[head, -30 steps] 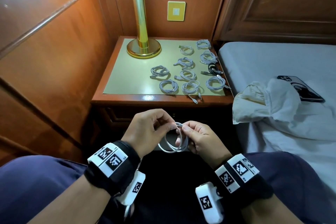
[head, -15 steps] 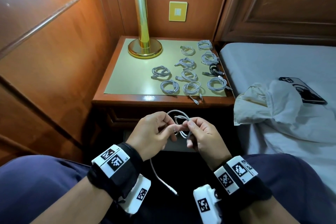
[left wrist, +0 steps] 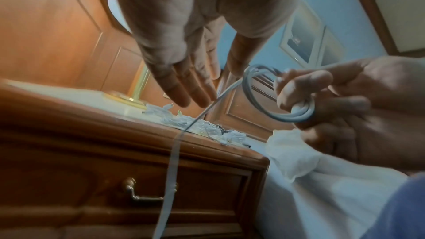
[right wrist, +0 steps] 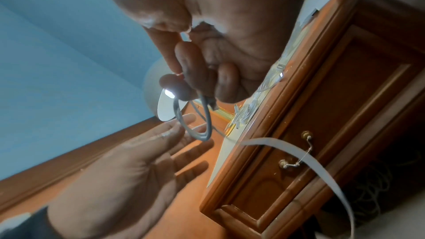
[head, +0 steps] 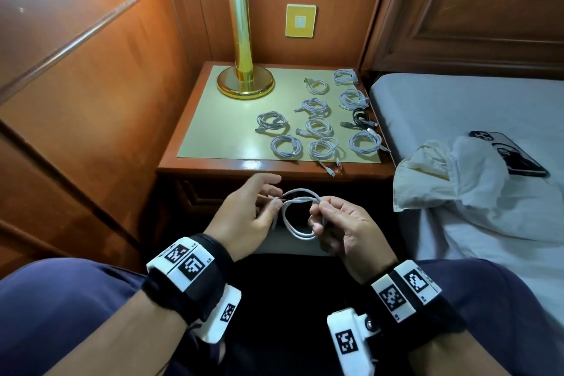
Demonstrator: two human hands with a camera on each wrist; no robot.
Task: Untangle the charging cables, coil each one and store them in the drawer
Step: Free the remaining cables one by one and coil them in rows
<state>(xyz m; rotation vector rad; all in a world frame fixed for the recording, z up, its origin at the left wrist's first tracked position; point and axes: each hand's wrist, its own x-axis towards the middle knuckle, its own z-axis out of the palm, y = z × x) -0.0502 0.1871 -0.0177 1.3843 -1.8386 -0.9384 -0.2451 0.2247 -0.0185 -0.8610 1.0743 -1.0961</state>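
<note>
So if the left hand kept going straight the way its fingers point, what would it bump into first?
Probably the front edge of the nightstand. The left hand has its fingers out straight toward it, past the white cable that the right hand pinches. Depth is hard to judge.

A white charging cable [head: 297, 217] hangs as a small round coil of a few loops in front of the nightstand, pinched at its upper right side, its loose tail trailing down past the drawer front; the drawer [left wrist: 142, 186], dark wood with a brass bail handle, sits shut under the tabletop [head: 213, 131]. On that tabletop lie ten coiled white cables [head: 317, 127] in loose rows toward its right half; one black coiled cable [head: 360, 119] lies among them near the right edge.
</note>
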